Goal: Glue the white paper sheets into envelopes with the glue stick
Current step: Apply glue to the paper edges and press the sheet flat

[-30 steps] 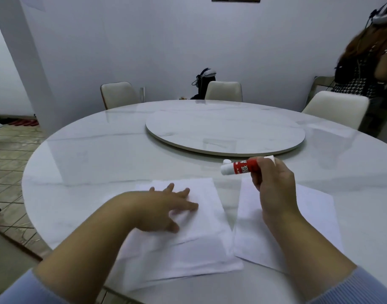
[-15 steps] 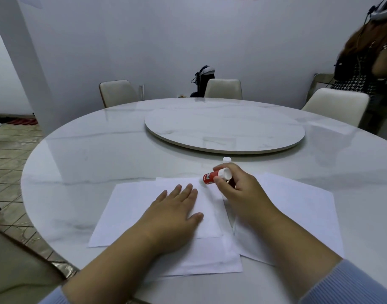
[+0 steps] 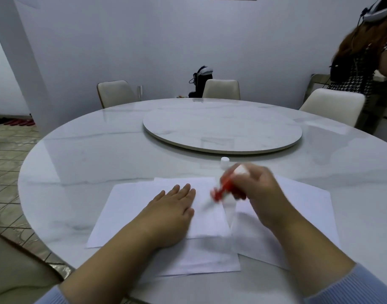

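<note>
A big round white marble table [image 3: 96,154] fills the room. A round turning tray [image 3: 221,130] sits in its middle. Three pale chairs [image 3: 114,93] [image 3: 222,89] [image 3: 333,106] stand around the far side. A black bag [image 3: 200,81] is by the wall. Another person [image 3: 363,60] stands at the right. Red shoes [image 3: 19,122] lie on the tiled floor [image 3: 5,154].

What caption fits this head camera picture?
Left hand flat on folded white paper; right hand holds red glue stick above it.

Glue stick [image 3: 223,188] blurred, perhaps touching paper.
</note>
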### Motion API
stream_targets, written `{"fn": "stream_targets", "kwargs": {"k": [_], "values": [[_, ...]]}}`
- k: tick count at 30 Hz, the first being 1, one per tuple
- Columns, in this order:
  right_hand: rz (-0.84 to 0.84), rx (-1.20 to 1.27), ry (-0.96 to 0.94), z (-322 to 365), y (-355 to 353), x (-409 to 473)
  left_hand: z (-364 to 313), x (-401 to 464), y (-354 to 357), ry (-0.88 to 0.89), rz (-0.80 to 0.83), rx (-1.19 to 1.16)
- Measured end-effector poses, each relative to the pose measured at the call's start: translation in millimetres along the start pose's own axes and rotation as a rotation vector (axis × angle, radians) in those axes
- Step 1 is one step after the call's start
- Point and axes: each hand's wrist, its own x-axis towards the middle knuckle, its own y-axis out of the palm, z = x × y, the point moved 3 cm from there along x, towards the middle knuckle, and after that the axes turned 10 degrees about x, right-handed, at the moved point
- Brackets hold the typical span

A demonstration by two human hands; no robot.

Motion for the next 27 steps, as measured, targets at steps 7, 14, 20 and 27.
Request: {"fn": "stream_targets", "kwargs": {"k": [7, 14, 20, 27], "values": [[-0.442, 0.472, 0.098, 5, -49, 22, -9, 5, -3, 0.018, 0.005, -0.026], [-0.477, -0.334, 0.231, -13, -67, 78, -12, 4, 0, 0.005, -0.071, -0.04], [-0.484, -0.651, 0.399, -53, -77, 92, -12, 3, 0, -0.002, -0.082, -0.065], [-0.412, -0.668, 0.403, -13, -98, 76, -10, 3, 0, 0.001, -0.082, -0.057]]}}
